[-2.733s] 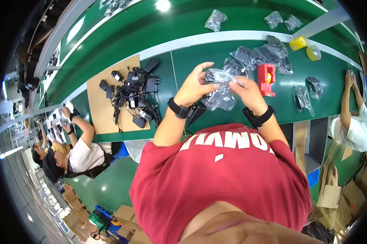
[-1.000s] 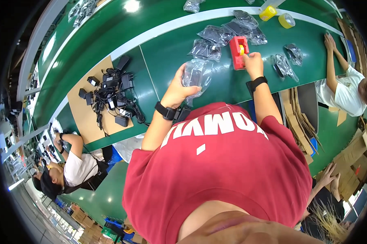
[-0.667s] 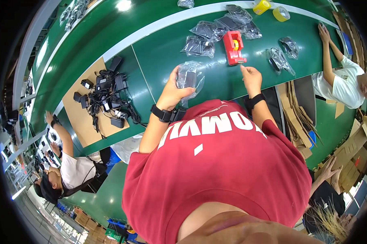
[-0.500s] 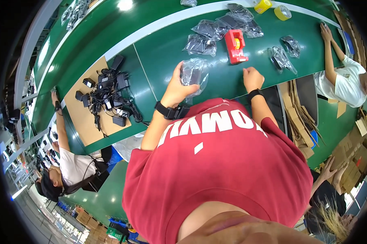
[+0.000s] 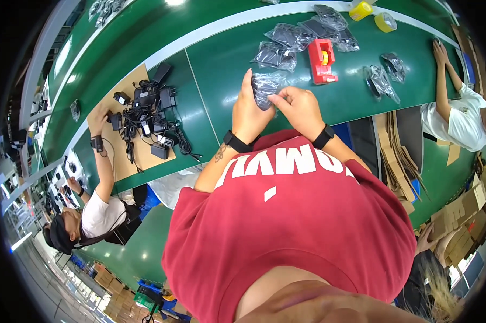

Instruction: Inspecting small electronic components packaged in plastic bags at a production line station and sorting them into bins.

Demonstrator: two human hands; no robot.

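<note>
Your left hand (image 5: 252, 110) and right hand (image 5: 301, 109) both clamp the bag (image 5: 265, 86), lifted off the surface (image 5: 221, 64) so fingers reach its edge.

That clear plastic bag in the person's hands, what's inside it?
Inside the clear plastic bag, held between the left hand and right hand, something dark shows. Crinkled plastic and fingers cover most of it, so its kind cannot be told.

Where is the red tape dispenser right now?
In the head view, the red tape dispenser sits on the green table, beyond the right hand, beside the bagged black parts.
</note>
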